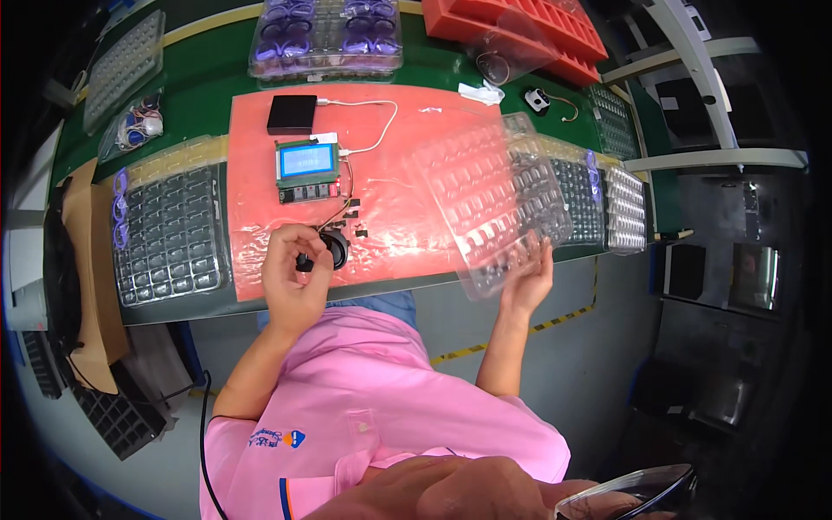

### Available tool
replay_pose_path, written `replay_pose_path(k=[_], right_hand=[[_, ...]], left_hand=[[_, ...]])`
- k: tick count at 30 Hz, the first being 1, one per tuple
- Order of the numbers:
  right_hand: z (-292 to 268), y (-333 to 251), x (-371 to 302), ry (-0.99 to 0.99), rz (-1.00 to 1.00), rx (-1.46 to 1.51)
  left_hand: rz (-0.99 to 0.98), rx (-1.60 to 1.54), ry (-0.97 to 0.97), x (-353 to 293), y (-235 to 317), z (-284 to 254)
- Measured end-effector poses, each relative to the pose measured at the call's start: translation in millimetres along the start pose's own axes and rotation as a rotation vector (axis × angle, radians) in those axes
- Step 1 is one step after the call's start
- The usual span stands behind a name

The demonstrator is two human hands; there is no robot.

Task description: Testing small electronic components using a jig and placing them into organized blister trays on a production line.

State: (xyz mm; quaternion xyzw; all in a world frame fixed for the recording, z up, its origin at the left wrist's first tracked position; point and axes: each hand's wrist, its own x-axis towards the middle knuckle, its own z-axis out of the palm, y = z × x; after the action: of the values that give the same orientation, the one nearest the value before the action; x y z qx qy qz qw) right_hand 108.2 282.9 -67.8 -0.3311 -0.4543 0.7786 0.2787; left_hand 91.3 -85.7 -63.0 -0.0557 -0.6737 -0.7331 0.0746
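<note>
My right hand (529, 282) grips the lower right edge of a clear plastic blister tray (487, 195), which is tilted over the right side of the pink mat (390, 234). Rows of moulded pockets show across the tray. My left hand (295, 282) is at the mat's front, thumb and fingers curled together in a pinch beside a round black part (334, 250). What the pinch holds, if anything, is hidden. Thin wires run from near the black part up to a small circuit board with a lit blue screen (307, 160). Small dark pieces (353, 208) lie between them.
A black box (292, 113) with a white cable sits behind the board. Pocketed trays stand left (169, 230) and right (581, 204). A tray of purple rings (325, 39) and a red slotted rack (529, 35) are at the back. A cardboard box (95, 277) stands at the left edge.
</note>
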Motion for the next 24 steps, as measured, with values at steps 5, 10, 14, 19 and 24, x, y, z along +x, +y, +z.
replay_pose_path(k=[5, 10, 14, 19, 24], right_hand=[[7, 35, -3, 0.026, -0.133, 0.059], [22, 39, -28, -0.030, -0.037, -0.001], [13, 39, -33, -0.044, 0.009, -0.097], [-16, 43, -34, -0.120, -0.047, -0.305], [-14, 24, -37, -0.129, 0.068, -0.439]], left_hand=[[0.028, 0.055, -0.040, -9, -8, 11], [0.012, 0.112, -0.204, -22, -9, 20], [0.008, 0.090, -0.294, -28, -6, 33], [0.207, 0.137, -0.362, -31, -4, 39], [0.274, 0.113, -0.407, -28, -9, 39]])
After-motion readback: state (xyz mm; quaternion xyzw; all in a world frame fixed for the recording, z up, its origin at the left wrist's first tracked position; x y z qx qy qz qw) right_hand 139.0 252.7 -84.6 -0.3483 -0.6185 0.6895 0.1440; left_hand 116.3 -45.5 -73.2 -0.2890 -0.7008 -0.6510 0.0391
